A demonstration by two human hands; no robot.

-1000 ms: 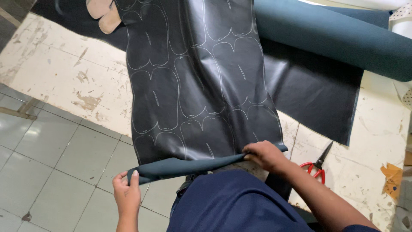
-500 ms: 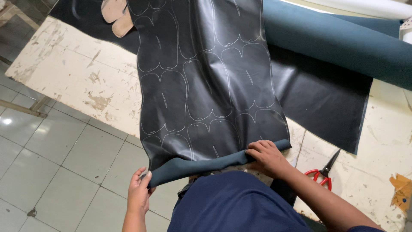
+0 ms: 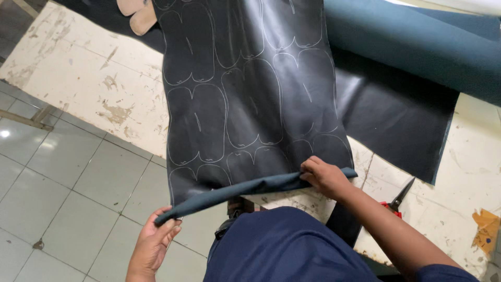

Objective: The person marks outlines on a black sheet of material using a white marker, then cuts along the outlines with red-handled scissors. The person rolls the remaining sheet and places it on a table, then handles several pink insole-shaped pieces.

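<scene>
both hands, left hand (image 3: 152,244) and right hand (image 3: 322,176), apparently pinch folded edge of dark sheet (image 3: 245,104).

Folded sheet edge (image 3: 245,190) rolled further up; left hand (image 3: 154,243) shifted right w/ it.

The scissors (image 3: 399,197) are half hidden by the right forearm; the fabric roll (image 3: 417,47) is cropped at the right edge

sheet (image 3: 250,104): dark leather-like, slight sheen, teal cloth backing | table (image 3: 94,89): worn, chipped white paint
</scene>
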